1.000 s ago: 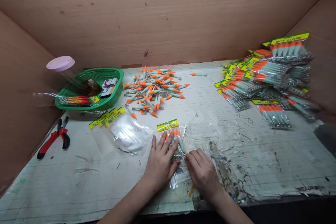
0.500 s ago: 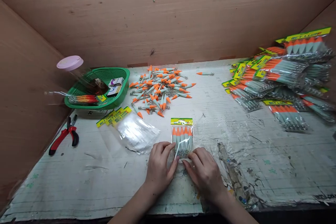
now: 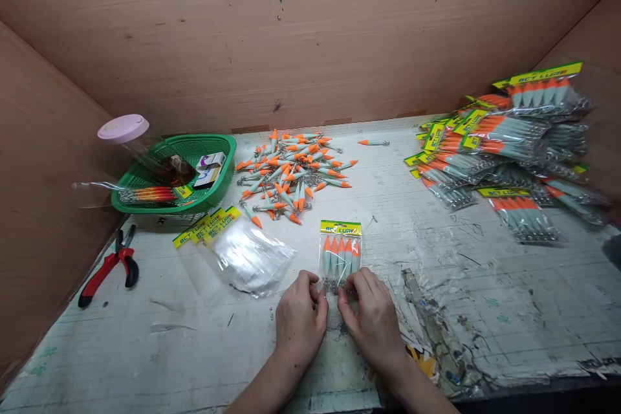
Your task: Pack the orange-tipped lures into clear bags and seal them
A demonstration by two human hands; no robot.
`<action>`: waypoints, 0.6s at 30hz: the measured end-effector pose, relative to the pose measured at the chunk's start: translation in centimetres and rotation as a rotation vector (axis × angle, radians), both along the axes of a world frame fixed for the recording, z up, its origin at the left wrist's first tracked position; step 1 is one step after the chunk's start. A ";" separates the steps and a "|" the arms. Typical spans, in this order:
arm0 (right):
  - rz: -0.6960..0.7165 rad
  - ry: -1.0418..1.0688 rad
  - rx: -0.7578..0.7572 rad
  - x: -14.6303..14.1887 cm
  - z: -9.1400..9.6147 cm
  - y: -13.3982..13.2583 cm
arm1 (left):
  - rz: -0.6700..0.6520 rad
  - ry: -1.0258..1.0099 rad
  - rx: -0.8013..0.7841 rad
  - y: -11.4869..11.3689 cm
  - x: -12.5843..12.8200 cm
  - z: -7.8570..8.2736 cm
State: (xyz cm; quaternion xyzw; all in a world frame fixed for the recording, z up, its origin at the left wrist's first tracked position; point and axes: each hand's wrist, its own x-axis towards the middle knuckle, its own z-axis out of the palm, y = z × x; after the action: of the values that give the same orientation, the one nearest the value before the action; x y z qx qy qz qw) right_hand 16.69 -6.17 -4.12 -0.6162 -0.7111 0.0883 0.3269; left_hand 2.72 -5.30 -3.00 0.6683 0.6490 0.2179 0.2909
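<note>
A: Near side, status?

B: Left hand (image 3: 301, 317) is being held half-curled at the lower left corner of a clear packet (image 3: 341, 261), which is being kept flat on the table (image 3: 233, 349). Right hand (image 3: 372, 314) is also being held half-curled, fingertips over the lower right corner. Whether either is really pinching: cannot tell.

A: Change since a second ago?

B: Packet is no longer being covered by the left hand; only its bottom end is being handled now. Five orange-tipped lures (image 3: 334, 260) are being shown upright in a row.

A: Meaning?

B: Filling looks done; the bottom end is probably being straightened or tucked.

A: Farther out?

B: Clear bags (image 3: 252, 259) and pliers (image 3: 104, 270) are being left at left. Behind, a loose pile (image 3: 295, 174) is being left untouched, flanked by a green basket (image 3: 225, 180) and heaped filled packs (image 3: 514, 142).
</note>
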 end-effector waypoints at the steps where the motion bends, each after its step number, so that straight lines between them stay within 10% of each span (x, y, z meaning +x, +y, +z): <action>1: 0.005 0.003 0.009 0.1 0.2 -0.1 | 0.023 -0.016 -0.037 0.0 0.0 0.1; 10: 0.334 0.208 -0.104 -0.1 1.4 -2.3 | 0.228 -0.885 -0.597 0.1 -0.7 1.0; 18: 0.452 0.022 -0.181 -0.1 0.7 -0.9 | 0.247 -0.844 -0.542 -0.4 -0.5 0.2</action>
State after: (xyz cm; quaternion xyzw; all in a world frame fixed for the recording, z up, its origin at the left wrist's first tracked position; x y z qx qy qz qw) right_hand 16.60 -7.06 -3.41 -0.4673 -0.8164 0.2293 0.2500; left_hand 2.20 -5.70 -2.82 0.3411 0.5825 0.3254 0.6622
